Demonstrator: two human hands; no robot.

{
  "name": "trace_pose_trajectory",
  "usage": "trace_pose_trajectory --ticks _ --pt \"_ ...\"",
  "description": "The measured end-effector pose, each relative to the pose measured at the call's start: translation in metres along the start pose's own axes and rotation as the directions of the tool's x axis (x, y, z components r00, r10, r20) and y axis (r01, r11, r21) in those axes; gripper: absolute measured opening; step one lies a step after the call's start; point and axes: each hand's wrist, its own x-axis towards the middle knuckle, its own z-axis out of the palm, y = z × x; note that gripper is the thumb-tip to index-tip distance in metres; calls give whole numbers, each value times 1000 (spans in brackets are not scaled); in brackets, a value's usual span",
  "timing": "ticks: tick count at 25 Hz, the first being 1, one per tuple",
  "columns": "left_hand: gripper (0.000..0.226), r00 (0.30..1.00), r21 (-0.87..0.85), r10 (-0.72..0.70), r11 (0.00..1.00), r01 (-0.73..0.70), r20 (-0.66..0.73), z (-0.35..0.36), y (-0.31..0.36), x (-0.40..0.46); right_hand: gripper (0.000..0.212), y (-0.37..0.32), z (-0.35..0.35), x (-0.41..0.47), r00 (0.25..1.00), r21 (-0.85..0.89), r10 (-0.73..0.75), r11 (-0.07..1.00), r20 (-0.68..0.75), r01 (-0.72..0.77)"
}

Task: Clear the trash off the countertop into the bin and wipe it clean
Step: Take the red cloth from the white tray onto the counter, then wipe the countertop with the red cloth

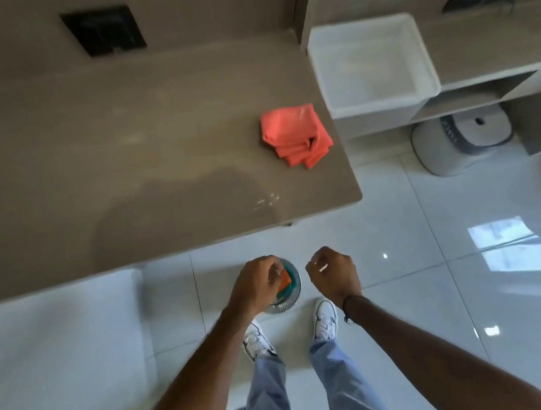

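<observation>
Countertop (102, 165) fills the upper left and centre of the frame, mostly bare: a folded red cloth (296, 136) sits near its right edge, and a few pale crumbs (267, 201) lie just below it, close to the front right corner. Bin (288, 300) is on the floor at lower centre, right in front of the person's shoes, with orange and teal trash (288, 281) showing inside. Left hand (256, 287) hangs directly over the bin's mouth, fingers curled loosely downward, close to the trash; can't tell whether they are touching it or have let go. Right hand (333, 274) is just beside the bin to the right, fingers curled in, nothing visibly held apart from a small pale glint I can't identify. My read: the dumping step is about finished and wiping comes next. Key relation: the cloth lies up and slightly right of both hands, well apart, across the counter edge. Right hand is nearer to it and has the cleaner line. Cloth's long axis runs roughly top to bottom, tilted toward lower right. Crumbs sit between hands and cloth.
</observation>
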Motion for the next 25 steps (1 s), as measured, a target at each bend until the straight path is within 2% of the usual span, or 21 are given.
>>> trace_pose_trajectory --ticks 3,6,9,12,15,18,21,25 --pt "17 979 -85 -202 976 199 -22 58 -75 20 26 54 55 41 976 -87 173 983 129 -163" --pt "28 869 -196 -495 853 483 -16 116 -150 44 40 113 118 81 937 -160 273 957 217 -241" --pt "52 782 -194 -617 760 621 89 171 -208 69 52 165 175 119 910 -234 329 933 252 -273" --pt "56 762 -168 -638 744 647 110 210 -242 100 52 201 221 154 894 -279 366 914 257 -294" --pt "49 750 -127 -659 740 661 64 232 -261 127 35 222 257 180 882 -277 389 907 265 -317" --pt "47 729 -71 -684 727 683 15 233 -265 136 24 230 274 194 906 -350 359 898 226 -268" --pt "49 716 -66 -698 714 697 2 223 -249 117 22 222 259 178 909 -356 360 894 210 -272" --pt "41 688 -168 -726 678 715 -5 169 -193 44 24 166 182 110 913 -414 328 886 244 -208"
